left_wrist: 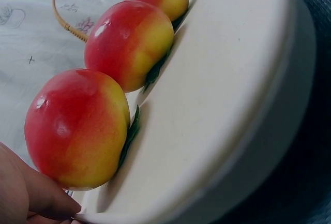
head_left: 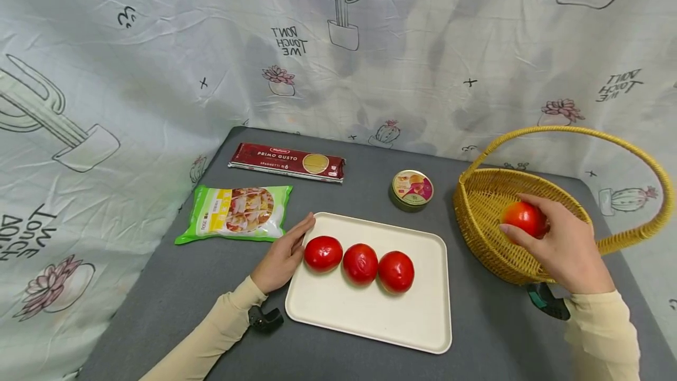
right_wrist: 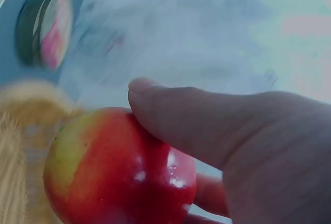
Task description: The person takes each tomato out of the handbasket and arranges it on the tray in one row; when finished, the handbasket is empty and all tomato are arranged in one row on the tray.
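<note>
My right hand (head_left: 566, 243) grips a red tomato (head_left: 525, 220) between thumb and fingers, over the opening of a yellow wicker basket (head_left: 478, 240). The right wrist view shows this tomato (right_wrist: 119, 169) close up, red with a yellow-green end, and the thumb across its side. My left hand (head_left: 282, 258) rests at the left edge of a cream tray (head_left: 365, 316), fingers fairly straight against the rim. Three more tomatoes lie in a row on the tray: a left one (head_left: 323, 254), a middle one (head_left: 360, 264) and a right one (head_left: 396, 272). Green leaves show under the nearest tomato (left_wrist: 77, 131).
Beyond the tray stands a round tin (head_left: 412, 190). A red spaghetti pack (head_left: 288, 162) lies at the back left, with a green-edged food bag (head_left: 238, 213) in front of it. The basket's tall handle (head_left: 629, 146) arches up at the right. A printed cloth hangs behind the grey table.
</note>
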A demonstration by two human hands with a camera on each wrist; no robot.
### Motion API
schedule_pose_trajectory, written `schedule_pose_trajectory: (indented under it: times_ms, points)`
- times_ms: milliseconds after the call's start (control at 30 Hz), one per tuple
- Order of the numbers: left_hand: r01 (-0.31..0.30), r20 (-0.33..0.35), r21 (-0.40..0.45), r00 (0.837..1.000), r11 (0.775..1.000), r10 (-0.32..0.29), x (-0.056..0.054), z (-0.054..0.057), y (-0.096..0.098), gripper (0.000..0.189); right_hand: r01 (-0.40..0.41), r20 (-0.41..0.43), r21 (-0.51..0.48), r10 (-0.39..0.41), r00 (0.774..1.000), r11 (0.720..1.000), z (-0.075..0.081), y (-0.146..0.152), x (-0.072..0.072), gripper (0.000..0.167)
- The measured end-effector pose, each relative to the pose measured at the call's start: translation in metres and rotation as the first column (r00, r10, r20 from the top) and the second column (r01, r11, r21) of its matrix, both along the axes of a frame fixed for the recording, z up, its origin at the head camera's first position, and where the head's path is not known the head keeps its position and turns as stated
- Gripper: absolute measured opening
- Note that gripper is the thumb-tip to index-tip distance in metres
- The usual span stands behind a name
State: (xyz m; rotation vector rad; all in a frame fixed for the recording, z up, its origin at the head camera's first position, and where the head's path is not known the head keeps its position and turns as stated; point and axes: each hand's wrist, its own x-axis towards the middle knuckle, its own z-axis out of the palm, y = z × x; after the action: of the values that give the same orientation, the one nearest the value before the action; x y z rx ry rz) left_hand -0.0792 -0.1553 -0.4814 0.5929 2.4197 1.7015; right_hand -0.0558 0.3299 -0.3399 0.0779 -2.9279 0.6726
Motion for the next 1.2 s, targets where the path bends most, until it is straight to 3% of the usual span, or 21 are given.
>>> schedule_pose_trajectory:
  times_ms: [233, 533, 633, 900, 1200]
  points:
    - [0.001, -0.016, -0.003, 1.000, 1.000, -0.001, 0.000, -0.001, 0.000, 0.058, -0.136, -0.053, -0.048, 0.134, 0.990, 0.989, -0.001, -0.049, 0.024, 0.071]
    - [0.003, 0.008, -0.003, 1.000, 1.000, -0.003, 0.000, 0.000, 0.001, 0.058, -0.261, 0.059, -0.145, 0.272, 0.960, 0.954, -0.043, -0.082, 0.028, 0.066]
    - [0.007, -0.007, 0.001, 1.000, 1.000, -0.007, 0.000, -0.001, 0.001, 0.059, -0.297, 0.038, -0.144, 0.305, 0.952, 0.944, -0.054, -0.084, 0.028, 0.065]
    - [0.002, -0.013, -0.003, 1.000, 1.000, -0.003, 0.000, 0.001, 0.001, 0.058, -0.323, 0.001, -0.090, 0.324, 0.946, 0.942, -0.074, -0.096, 0.030, 0.064]
    - [0.001, -0.015, -0.014, 1.000, 1.000, -0.001, 0.000, 0.000, 0.001, 0.058, -0.292, 0.007, -0.039, 0.293, 0.956, 0.956, -0.084, -0.103, 0.032, 0.065]
